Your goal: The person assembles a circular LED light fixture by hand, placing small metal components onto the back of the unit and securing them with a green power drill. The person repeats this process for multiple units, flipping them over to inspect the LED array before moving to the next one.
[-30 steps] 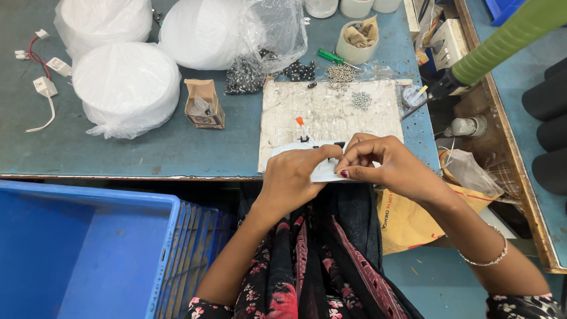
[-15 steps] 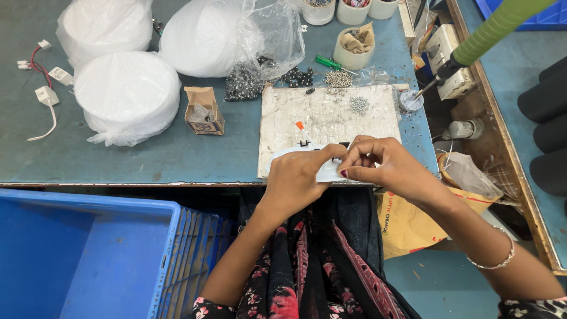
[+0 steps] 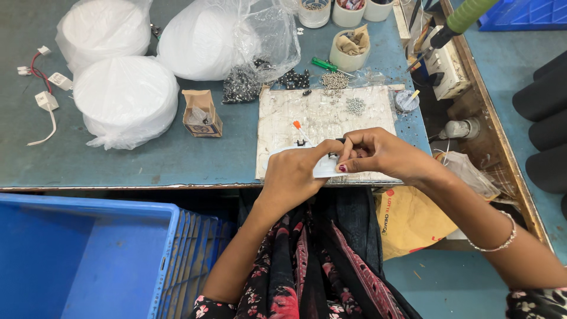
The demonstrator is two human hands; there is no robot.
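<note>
Teal bench (image 3: 147, 159): small brown carton (image 3: 201, 112) (open), both hands (image 3: 295, 174) pinching white part (image 3: 323, 168).

bright even overhead light, soft shadows, sharp focus, mild edge distortion

Open strip of surface (image 3: 147, 165) along the near edge, left of my mat (image 3: 283, 118); my left hand (image 3: 292, 177) could slide out that way. Small brown carton (image 3: 202, 112) stands near the mat's left edge. Three bagged white rounds (image 3: 124, 100) fill the far left (wires beside them). Screw piles (image 3: 335, 80) and cups (image 3: 348, 50) block the far side. Blue crate (image 3: 82, 254) sits below the near edge.
</note>
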